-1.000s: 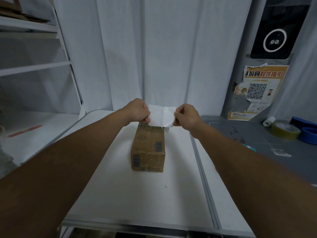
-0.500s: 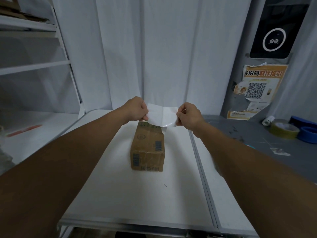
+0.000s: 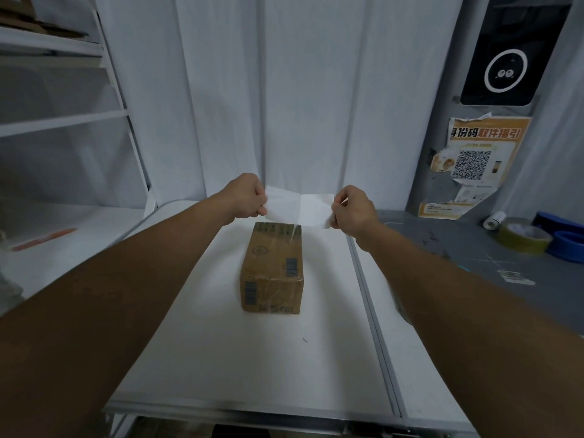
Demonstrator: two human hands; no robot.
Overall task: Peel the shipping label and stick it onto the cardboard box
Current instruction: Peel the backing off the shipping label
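Note:
A small brown cardboard box [image 3: 273,267] with printed barcodes lies on the white table [image 3: 221,358], its long side running away from me. Above its far end I hold a white shipping label [image 3: 300,210] stretched flat between both hands. My left hand [image 3: 245,197] pinches the translucent left part, which looks like backing paper. My right hand [image 3: 350,213] pinches the opaque white right part. The two layers overlap in the middle; the label hangs in the air, not touching the box.
A grey bench [image 3: 474,263] to the right carries a yellowish tape roll [image 3: 521,237], blue tape rolls [image 3: 565,245] and a small white roll [image 3: 494,220]. An orange QR poster [image 3: 474,159] hangs behind. White shelving [image 3: 63,121] stands on the left; white curtains hang behind the table.
My hands have moved apart, the right one going rightward, and the label now spans wider, with the layers sliding apart. The box has not moved.

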